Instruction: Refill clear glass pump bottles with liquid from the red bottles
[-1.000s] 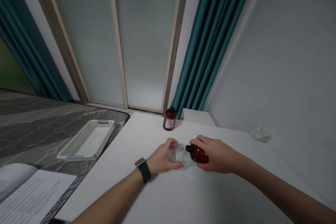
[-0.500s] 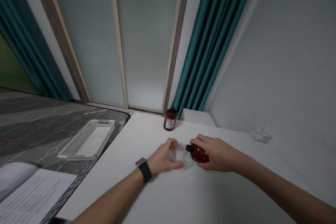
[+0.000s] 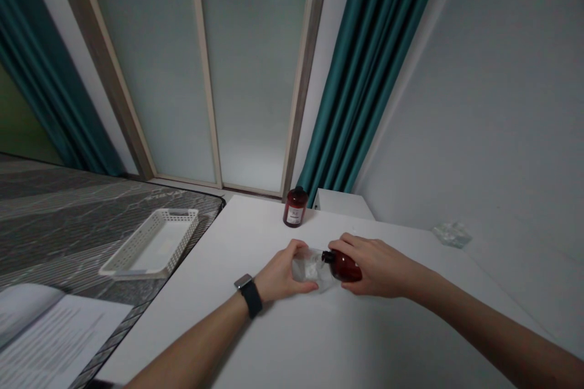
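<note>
My right hand [image 3: 371,264] grips a dark red-brown bottle [image 3: 345,267], tilted almost flat with its black neck pointing left. That neck is at the near side of a clear, see-through plastic piece [image 3: 314,265]; whether it is a cup or a bag I cannot tell. Fingers and thumb of my left hand [image 3: 285,272] curve around the left side of this plastic. Whether any liquid flows is too faint to see. Farther back on the white table [image 3: 255,243] a second red-brown bottle [image 3: 295,208] stands upright, with a white label and a dark top.
Left of the table, a white perforated basket [image 3: 152,244] rests on a grey patterned surface [image 3: 68,206], with an open booklet [image 3: 64,340] nearer me. Crumpled clear plastic [image 3: 451,234] lies by the wall at the right. A white cabinet [image 3: 344,203] stands behind the table.
Both hands, the held bottle and the clear plastic keep nearly the same position. The whole view has shifted very slightly.
</note>
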Action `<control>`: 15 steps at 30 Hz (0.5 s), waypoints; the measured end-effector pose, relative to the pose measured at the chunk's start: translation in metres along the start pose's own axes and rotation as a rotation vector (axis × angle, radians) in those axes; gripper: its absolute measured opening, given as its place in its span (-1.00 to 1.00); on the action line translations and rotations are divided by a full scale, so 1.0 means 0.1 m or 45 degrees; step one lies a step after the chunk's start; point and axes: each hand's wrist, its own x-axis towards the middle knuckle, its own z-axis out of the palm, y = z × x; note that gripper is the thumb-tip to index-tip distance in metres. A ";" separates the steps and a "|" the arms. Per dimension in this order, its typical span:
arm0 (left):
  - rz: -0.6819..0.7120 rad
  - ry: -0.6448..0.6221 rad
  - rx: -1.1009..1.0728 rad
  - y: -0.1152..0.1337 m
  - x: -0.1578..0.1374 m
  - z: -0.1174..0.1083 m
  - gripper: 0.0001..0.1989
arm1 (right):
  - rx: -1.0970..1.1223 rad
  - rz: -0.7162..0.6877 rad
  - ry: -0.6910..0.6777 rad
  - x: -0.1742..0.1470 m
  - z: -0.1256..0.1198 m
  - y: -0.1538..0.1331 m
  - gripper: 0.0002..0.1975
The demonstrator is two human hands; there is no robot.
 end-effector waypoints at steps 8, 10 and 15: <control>-0.010 0.006 0.000 0.02 0.00 0.00 -0.38 | -0.016 0.000 0.001 0.00 -0.01 0.00 -0.53; -0.006 0.007 0.004 0.02 0.00 -0.01 -0.39 | -0.009 -0.003 0.002 0.00 -0.01 -0.01 -0.53; 0.002 0.010 0.017 0.02 0.00 -0.01 -0.38 | -0.021 -0.006 0.000 0.00 -0.02 -0.01 -0.53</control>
